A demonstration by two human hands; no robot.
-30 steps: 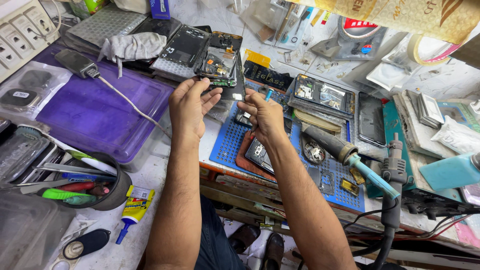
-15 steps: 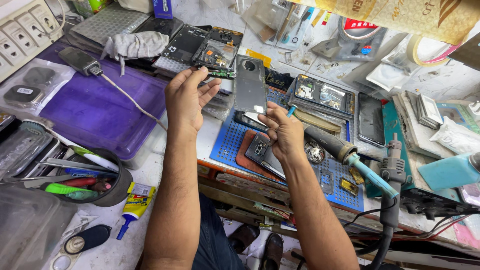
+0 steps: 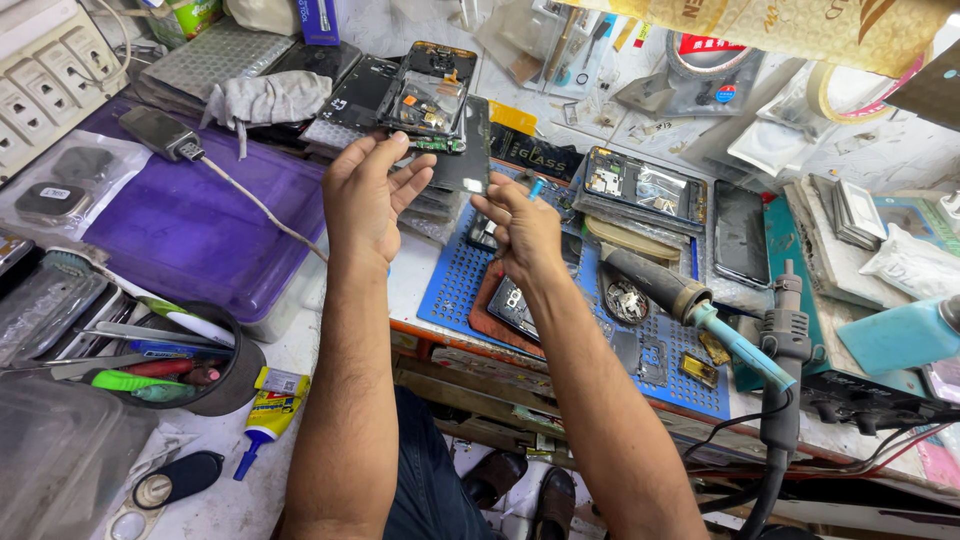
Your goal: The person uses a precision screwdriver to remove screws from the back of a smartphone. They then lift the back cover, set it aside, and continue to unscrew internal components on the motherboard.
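Cluttered counter [image 3: 420, 285] with a purple storage box [image 3: 200, 235] at 9 o'clock and a blue perforated mat [image 3: 455, 295] at centre. Left hand [image 3: 365, 195] is raised, fingers spread, steadying the dark phone panel [image 3: 470, 150] edge-on at its 2 o'clock. Right hand [image 3: 525, 235], at the panel's 5 o'clock, pinches a small blue-tipped tool [image 3: 536, 187] just below it.

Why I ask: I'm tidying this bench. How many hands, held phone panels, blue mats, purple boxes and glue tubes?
Hands: 2, left hand, right hand
Dark phone panel: 1
Blue mat: 1
Purple box: 1
Glue tube: 1
Total: 6
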